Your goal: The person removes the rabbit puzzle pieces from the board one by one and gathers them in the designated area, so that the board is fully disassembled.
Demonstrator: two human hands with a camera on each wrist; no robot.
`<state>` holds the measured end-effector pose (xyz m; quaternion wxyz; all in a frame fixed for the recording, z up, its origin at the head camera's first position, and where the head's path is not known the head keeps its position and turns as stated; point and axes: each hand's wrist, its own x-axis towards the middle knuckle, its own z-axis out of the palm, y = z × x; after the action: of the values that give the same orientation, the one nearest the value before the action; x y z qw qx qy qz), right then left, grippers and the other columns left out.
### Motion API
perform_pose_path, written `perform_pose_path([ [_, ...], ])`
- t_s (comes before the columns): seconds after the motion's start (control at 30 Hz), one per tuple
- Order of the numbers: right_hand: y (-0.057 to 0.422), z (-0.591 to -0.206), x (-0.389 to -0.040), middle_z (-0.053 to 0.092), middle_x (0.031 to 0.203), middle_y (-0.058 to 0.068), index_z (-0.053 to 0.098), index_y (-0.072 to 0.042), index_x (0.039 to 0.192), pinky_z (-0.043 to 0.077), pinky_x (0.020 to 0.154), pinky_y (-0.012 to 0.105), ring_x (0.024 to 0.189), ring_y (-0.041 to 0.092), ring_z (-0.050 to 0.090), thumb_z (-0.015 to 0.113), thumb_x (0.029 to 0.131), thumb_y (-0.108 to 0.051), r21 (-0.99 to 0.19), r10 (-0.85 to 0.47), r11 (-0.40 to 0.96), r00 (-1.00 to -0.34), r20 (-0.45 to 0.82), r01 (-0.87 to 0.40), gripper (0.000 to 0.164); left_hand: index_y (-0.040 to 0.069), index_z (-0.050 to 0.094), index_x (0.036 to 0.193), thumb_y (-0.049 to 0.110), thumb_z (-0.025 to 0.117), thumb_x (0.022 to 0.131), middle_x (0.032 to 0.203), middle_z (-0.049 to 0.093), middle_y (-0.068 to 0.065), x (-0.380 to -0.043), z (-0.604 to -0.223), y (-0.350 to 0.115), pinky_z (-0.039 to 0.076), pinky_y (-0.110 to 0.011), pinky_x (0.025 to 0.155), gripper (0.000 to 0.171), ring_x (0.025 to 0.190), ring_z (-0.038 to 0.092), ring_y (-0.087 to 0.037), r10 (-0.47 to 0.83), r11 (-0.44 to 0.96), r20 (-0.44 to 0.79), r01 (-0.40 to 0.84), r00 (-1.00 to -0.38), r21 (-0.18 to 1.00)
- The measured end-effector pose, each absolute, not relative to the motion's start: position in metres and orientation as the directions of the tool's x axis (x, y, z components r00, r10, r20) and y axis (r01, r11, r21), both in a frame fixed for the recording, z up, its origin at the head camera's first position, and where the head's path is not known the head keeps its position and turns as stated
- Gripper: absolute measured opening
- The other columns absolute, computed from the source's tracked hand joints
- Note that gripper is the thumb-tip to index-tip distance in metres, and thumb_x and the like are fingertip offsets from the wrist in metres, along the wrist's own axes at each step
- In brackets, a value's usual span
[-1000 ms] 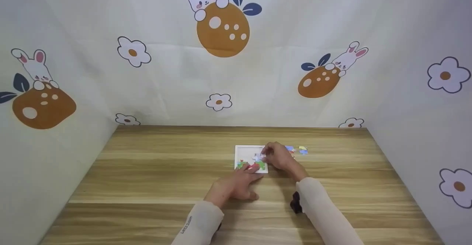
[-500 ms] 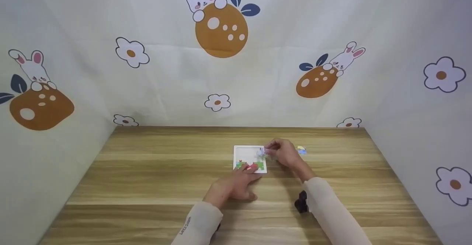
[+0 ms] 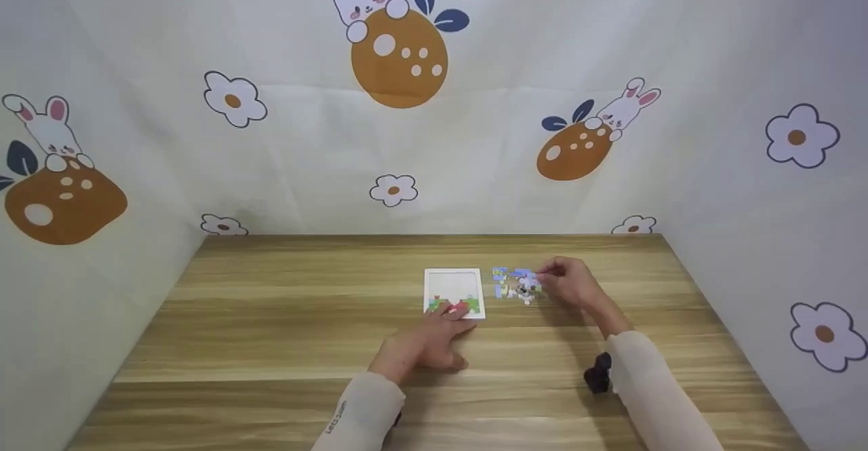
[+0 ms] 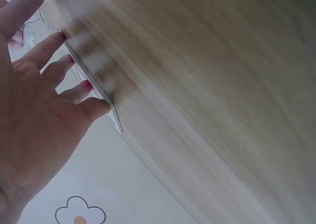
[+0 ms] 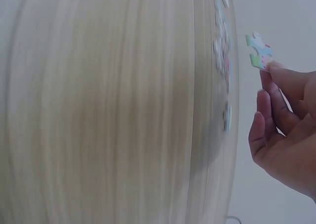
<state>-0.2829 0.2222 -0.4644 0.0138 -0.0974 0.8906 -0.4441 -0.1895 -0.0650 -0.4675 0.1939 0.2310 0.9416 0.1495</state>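
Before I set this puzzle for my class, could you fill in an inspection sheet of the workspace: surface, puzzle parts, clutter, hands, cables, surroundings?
Surface: wood-grain tabletop.
Puzzle parts: white puzzle tray, partly filled with placed pieces along its near side; loose jigsaw pieces to its right.
Clutter: nothing seen.
Left hand: fingers rest on the tray's near edge, partly covering the placed pieces.
Right hand: pinches one jigsaw piece raised off the tabletop; a dark object, unidentifiable, sits at its cuff.
Cables: nothing seen.
Surroundings: pale backdrop behind and on both sides, printed with white rabbits, orange fruit and flowers.
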Motion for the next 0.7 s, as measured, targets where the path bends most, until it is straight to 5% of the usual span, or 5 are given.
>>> perform_pose_path([
  [0.27,0.247,-0.469,-0.283,0.071,0.101,0.014,0.071,0.002,0.101,0.048,0.080,0.026,0.091,0.019,0.060,0.065,0.094,-0.002,-0.736,-0.140,0.676,-0.986,-0.089,-0.030,0.010,0.029,0.043,0.153,0.032,0.068,0.086,0.169,0.021,0.008,-0.190,-0.466,-0.064,0.021,-0.049,0.127,0.072,0.158,0.013,-0.024,0.479,0.852,-0.307,0.351,-0.822,0.388],
  [0.7,0.247,-0.477,-0.278,0.071,0.102,0.016,0.072,0.002,0.101,0.053,0.084,0.034,0.093,0.022,0.063,0.074,0.088,-0.005,-0.705,-0.156,0.708,-0.983,-0.099,-0.041,0.014,0.024,0.047,0.151,0.037,0.063,0.095,0.168,0.025,0.003,-0.188,-0.463,-0.059,0.020,-0.047,0.127,0.060,0.157,0.017,-0.028,0.468,0.865,-0.288,0.365,-0.836,0.346],
])
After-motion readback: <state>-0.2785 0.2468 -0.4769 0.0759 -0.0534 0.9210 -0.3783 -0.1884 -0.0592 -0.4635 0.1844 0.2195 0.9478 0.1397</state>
